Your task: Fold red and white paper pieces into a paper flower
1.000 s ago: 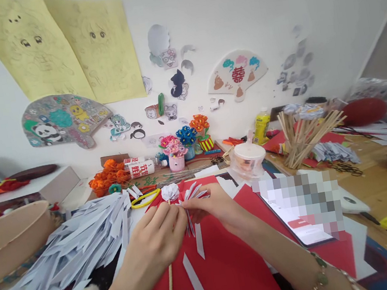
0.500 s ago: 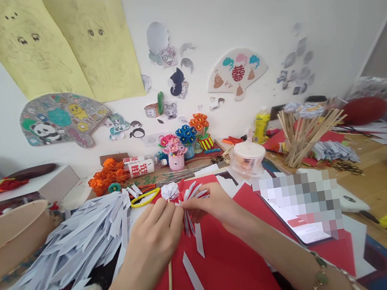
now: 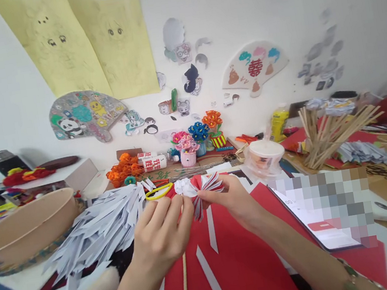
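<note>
My left hand is closed round a thin wooden stick, whose lower end points down over the red paper. A crumpled white paper head shows at the top of the stick, just above my fingers. Beside it, my right hand pinches a fanned bundle of folded red and white paper. The bundle's pleats spread up to the right and downward. Both hands nearly meet. Two white paper strips, a long one and a shorter one, lie below them.
Many white strips are heaped at left beside a beige basin. Yellow-handled scissors lie behind my left hand. At right are a phone, a lidded white cup and a bunch of wooden sticks. Small flower pots stand behind.
The view has swung left, so the scene sits further right and more of the basin shows. My right hand has tilted the folded bundle slightly; both hands keep their hold.
</note>
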A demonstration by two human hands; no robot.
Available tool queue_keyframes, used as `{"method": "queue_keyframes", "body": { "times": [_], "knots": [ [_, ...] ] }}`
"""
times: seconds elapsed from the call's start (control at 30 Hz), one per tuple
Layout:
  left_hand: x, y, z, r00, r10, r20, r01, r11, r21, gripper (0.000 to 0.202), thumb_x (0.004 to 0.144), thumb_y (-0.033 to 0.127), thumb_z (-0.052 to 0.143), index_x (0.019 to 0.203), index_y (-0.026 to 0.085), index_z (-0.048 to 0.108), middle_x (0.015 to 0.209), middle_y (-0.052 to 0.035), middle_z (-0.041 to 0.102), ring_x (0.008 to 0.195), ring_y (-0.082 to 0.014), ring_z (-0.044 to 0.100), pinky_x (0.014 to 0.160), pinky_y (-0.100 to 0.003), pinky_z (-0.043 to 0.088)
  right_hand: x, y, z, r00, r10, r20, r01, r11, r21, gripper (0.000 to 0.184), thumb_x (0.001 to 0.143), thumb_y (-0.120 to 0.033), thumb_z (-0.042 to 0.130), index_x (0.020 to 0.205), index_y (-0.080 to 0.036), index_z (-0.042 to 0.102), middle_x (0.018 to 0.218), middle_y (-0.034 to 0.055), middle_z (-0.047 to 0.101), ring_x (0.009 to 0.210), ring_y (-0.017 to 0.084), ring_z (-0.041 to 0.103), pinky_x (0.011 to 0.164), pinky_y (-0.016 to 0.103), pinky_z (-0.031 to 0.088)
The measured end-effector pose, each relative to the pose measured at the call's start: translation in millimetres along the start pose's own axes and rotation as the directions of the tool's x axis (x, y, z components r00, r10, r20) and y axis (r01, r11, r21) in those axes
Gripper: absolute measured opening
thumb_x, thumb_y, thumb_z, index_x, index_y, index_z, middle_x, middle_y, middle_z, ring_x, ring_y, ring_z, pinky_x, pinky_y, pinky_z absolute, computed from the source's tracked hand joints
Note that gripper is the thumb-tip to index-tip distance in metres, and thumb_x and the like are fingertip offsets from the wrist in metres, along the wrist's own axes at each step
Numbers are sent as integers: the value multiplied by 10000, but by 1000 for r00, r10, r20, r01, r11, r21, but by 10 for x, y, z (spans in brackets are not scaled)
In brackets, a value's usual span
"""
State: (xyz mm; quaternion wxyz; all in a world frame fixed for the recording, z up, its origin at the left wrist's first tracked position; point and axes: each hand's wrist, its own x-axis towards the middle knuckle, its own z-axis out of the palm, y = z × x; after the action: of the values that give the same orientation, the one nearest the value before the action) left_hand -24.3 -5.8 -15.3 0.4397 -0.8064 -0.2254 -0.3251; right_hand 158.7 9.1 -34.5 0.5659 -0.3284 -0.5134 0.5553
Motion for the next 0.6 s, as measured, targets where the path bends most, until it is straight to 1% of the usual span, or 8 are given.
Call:
{"method": "queue_keyframes", "body": {
  "times": [0.13,0.23,0.27,0.33,0.4,0.43,0.5,0.6],
  "knots": [
    [6,-3,1,999,-29,-15,29,999,-38,70,896,63,614,886,123,647,741,-70,717,653,-195,547,616,-338,378,-4,20,-4,1000,-28,-2,28,999,-15,214,716,-369,842,730,-174,756,686,14,741,645,171,677,663,305,550],
    [24,-3,26,949,-310,61,315,924,-218,57,921,166,629,866,166,642,763,-42,714,673,-182,552,632,-316,394,-7,24,-30,995,-90,-37,90,996,-1,181,744,-346,838,849,-209,783,830,21,788,782,190,722,774,318,566],
    [35,-3,32,891,-436,122,452,840,-299,67,924,215,635,875,171,647,772,-36,709,676,-178,552,638,-309,401,-8,21,-40,994,-109,-30,109,994,4,182,756,-343,833,882,-220,786,879,24,795,833,197,729,816,325,563],
    [63,-8,34,703,-640,310,702,552,-450,144,914,322,647,908,179,667,794,-29,697,662,-166,543,637,-297,411,-9,10,-53,990,-138,9,138,990,5,190,769,-339,829,921,-232,788,955,34,801,910,212,730,873,338,553],
    [95,-18,22,486,-684,544,831,170,-529,225,879,415,670,909,191,678,804,-17,671,651,-153,519,620,-282,399,-10,3,-60,987,-155,46,155,988,1,191,768,-339,833,924,-238,789,978,37,800,927,219,726,875,340,551],
    [112,-24,11,404,-653,640,842,-7,-539,254,853,447,690,891,196,677,801,-11,653,662,-151,514,621,-274,391,-10,3,-61,985,-161,56,162,987,-1,188,764,-339,836,915,-238,790,966,35,800,917,220,724,861,338,553],
    [142,-32,-14,309,-567,764,811,-263,-522,289,807,475,727,837,195,664,793,-5,618,718,-156,518,652,-266,380,-8,10,-63,983,-175,63,175,984,-8,181,755,-338,844,893,-235,789,922,33,796,891,223,718,832,338,557],
    [178,-14,-44,290,-472,832,753,-424,-503,274,775,453,758,828,195,680,835,-15,623,822,-180,538,725,-275,383,-6,37,-65,976,-211,45,212,977,1,172,747,-326,850,874,-233,781,899,31,789,889,227,710,829,346,556]
  ]
}}
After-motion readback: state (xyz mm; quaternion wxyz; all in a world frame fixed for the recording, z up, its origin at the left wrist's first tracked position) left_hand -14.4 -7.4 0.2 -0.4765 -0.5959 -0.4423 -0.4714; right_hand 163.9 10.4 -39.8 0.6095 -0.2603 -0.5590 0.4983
